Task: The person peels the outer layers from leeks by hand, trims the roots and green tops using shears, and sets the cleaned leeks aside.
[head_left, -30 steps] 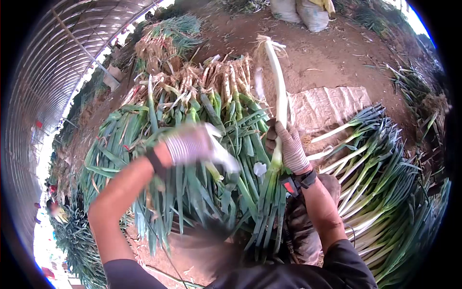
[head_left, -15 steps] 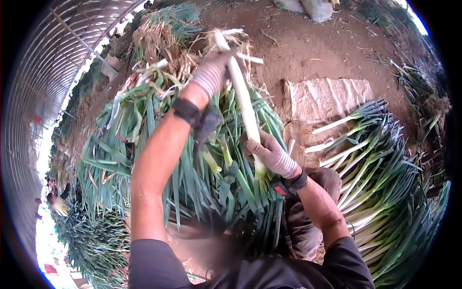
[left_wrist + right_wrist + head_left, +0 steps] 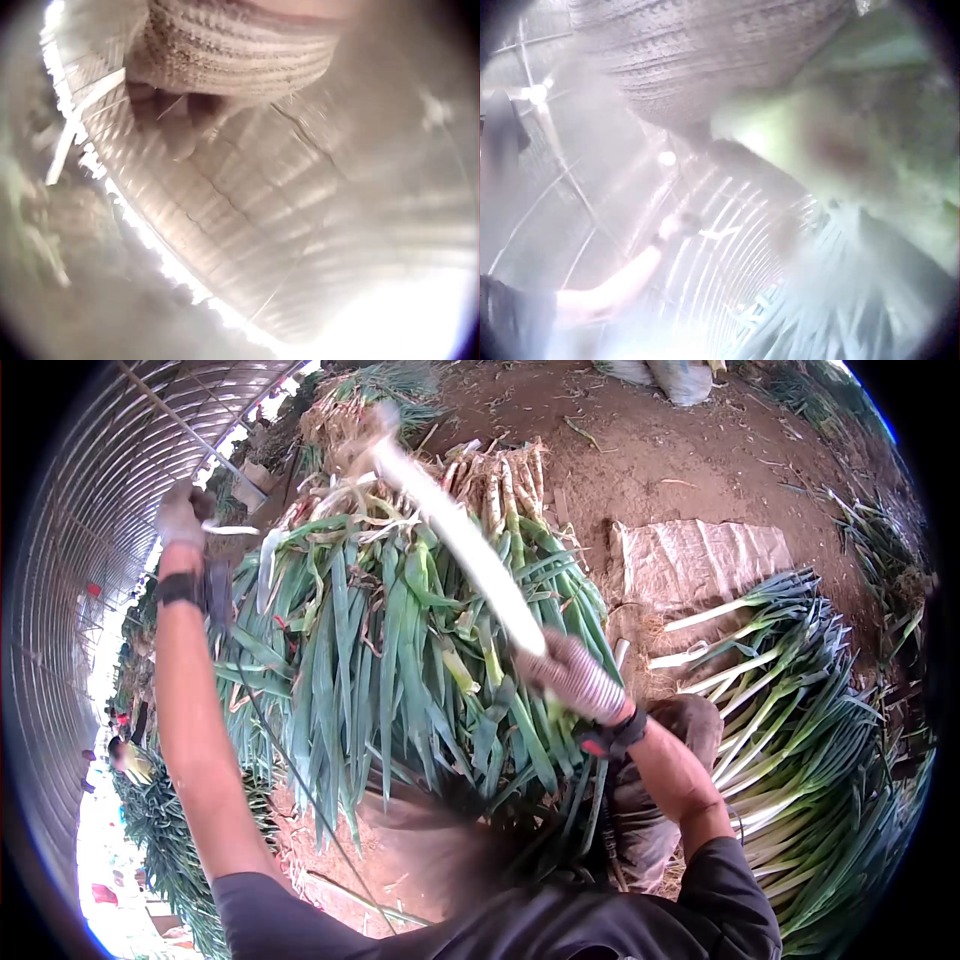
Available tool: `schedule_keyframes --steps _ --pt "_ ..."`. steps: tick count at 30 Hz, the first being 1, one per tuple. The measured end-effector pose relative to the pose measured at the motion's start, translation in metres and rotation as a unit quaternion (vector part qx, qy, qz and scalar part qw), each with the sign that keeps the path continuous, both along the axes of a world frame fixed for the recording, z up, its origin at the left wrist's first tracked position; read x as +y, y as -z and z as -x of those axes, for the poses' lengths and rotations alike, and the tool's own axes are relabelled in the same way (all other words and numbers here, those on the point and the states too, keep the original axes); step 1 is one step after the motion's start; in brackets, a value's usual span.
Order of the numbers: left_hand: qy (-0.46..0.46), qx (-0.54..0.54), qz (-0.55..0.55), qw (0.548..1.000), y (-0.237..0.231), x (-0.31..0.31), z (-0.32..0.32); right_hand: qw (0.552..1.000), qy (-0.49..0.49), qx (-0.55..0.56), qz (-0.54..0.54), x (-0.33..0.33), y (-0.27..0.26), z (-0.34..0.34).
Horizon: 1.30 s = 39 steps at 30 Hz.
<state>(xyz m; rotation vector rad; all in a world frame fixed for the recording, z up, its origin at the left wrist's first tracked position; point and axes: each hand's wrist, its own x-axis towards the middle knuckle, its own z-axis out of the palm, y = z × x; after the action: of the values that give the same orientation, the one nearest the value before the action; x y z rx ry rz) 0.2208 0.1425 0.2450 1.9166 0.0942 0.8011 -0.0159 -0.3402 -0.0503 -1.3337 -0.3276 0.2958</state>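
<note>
My gloved right hand (image 3: 575,678) grips a large green onion (image 3: 465,545) near where its white shaft turns green. The shaft slants up and left, its root end blurred. In the right wrist view, pale green stalk (image 3: 780,135) shows beside the knitted glove. Far out to the left, my gloved left hand (image 3: 185,515) is raised with its arm stretched, pinching a thin white strip of peeled skin (image 3: 232,530). That strip (image 3: 64,150) also sticks out past the glove in the left wrist view. Beneath both hands lies a heap of unpeeled green onions (image 3: 400,630).
Peeled green onions (image 3: 760,700) lie in a row on the right. A wrinkled sack cloth (image 3: 705,560) is spread on the soil behind them. Another leafy pile (image 3: 170,840) stands at the left, and filled sacks (image 3: 680,380) sit at the far back.
My left hand has gone from the shaft's upper part out to the far left, with a white strip. The right hand keeps its grip while the green onion tilts further left.
</note>
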Motion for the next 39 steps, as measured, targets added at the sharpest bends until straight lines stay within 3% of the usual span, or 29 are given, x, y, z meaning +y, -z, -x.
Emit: schedule_keyframes --steps 1,3,4,6,7,8,10,11,12,13,15,16,17,18,19,22,26,27,28,30,31,32,33,34,35,36,37,38,39 --pt "0.080 0.005 -0.158 0.984 0.017 0.001 0.017 0.997 0.052 0.004 -0.054 -0.003 0.012 -0.013" --pt "0.143 0.130 -0.256 0.947 0.059 -0.023 0.062 0.979 0.152 0.011 -0.133 -0.012 0.034 -0.043" --pt "0.126 0.245 -0.198 0.941 0.089 -0.065 0.095 0.966 0.202 0.010 -0.159 -0.015 0.035 -0.055" --pt "0.242 0.249 -0.417 0.840 0.161 -0.113 0.144 0.923 0.265 0.054 -0.273 -0.017 0.017 -0.062" --pt "0.318 0.296 -0.233 0.870 0.184 -0.156 0.181 0.909 0.269 0.044 -0.316 -0.015 0.016 -0.064" --pt "0.305 0.266 -0.338 0.850 0.198 -0.188 0.209 0.913 0.274 0.035 -0.301 -0.010 0.014 -0.059" --pt "0.400 0.219 -0.215 0.864 0.234 -0.234 0.237 0.921 0.273 0.008 -0.280 0.010 0.002 -0.044" --pt "0.416 0.209 -0.234 0.854 0.254 -0.247 0.243 0.928 0.256 0.004 -0.272 0.023 -0.006 -0.033" --pt "0.454 0.239 -0.173 0.841 0.239 -0.273 0.250 0.947 0.226 -0.006 -0.227 0.031 -0.013 -0.021" --pt "0.420 0.189 -0.199 0.865 0.254 -0.286 0.250 0.956 0.220 -0.014 -0.194 0.039 -0.018 -0.012" --pt "0.369 0.256 -0.153 0.880 0.280 -0.295 0.240 0.971 0.203 -0.052 -0.118 0.045 -0.022 -0.004" --pt "0.372 0.265 -0.141 0.878 0.284 -0.293 0.235 0.971 0.219 -0.090 -0.009 0.037 -0.017 -0.009" --pt "0.360 0.267 -0.173 0.877 0.276 -0.291 0.237 0.924 0.284 -0.231 0.108 0.025 -0.013 -0.022" --pt "0.349 0.270 -0.205 0.874 0.264 -0.289 0.244 0.840 0.340 -0.361 0.220 0.013 -0.010 -0.034" --pt "0.338 0.275 -0.235 0.869 0.258 -0.287 0.248 0.781 0.378 -0.401 0.294 -0.004 -0.028 -0.029" --pt "0.429 0.266 -0.257 0.824 0.255 -0.271 0.234 0.599 0.299 -0.572 0.475 -0.046 -0.091 -0.018" --pt "0.508 0.335 -0.303 0.733 0.216 -0.289 0.238 0.532 0.055 -0.636 0.556 -0.085 -0.092 -0.022" --pt "0.535 0.316 -0.324 0.714 0.217 -0.293 0.236 0.594 0.030 -0.530 0.604 -0.102 -0.088 -0.024" --pt "0.532 0.326 -0.354 0.697 0.206 -0.296 0.231 0.646 0.004 -0.415 0.641 -0.122 -0.084 -0.026" --pt "0.528 0.346 -0.414 0.656 0.164 -0.307 0.212 0.517 0.098 -0.604 0.598 -0.174 -0.068 -0.031" --pt "0.499 0.333 -0.413 0.686 0.148 -0.301 0.197 0.547 0.174 -0.583 0.575 -0.197 -0.069 -0.026" --pt "0.454 0.190 -0.472 0.731 0.151 -0.287 0.167 0.573 0.247 -0.557 0.547 -0.221 -0.066 -0.021" --pt "0.398 0.223 -0.433 0.777 0.125 -0.272 0.147 0.614 0.334 -0.475 0.535 -0.257 -0.043 -0.018" --pt "0.355 0.128 -0.423 0.824 0.120 -0.244 0.117 0.645 0.416 -0.387 0.511 -0.298 -0.016 -0.016" --pt "0.240 0.166 -0.450 0.844 0.116 -0.217 0.088 0.627 0.472 -0.323 0.529 -0.344 0.021 -0.002" --pt "0.168 0.195 -0.483 0.837 0.113 -0.193 0.065 0.605 0.522 -0.255 0.544 -0.368 0.047 0.006" --pt "0.171 0.194 -0.506 0.823 0.116 -0.180 0.051 0.637 0.504 -0.248 0.528 -0.363 0.047 -0.001" --pt "0.042 0.262 -0.551 0.791 0.142 -0.130 0.027 0.492 0.565 -0.283 0.599 -0.431 0.149 0.043" --pt "-0.003 0.349 -0.565 0.748 0.153 -0.112 0.016 0.541 0.554 -0.187 0.605 -0.455 0.198 0.076"
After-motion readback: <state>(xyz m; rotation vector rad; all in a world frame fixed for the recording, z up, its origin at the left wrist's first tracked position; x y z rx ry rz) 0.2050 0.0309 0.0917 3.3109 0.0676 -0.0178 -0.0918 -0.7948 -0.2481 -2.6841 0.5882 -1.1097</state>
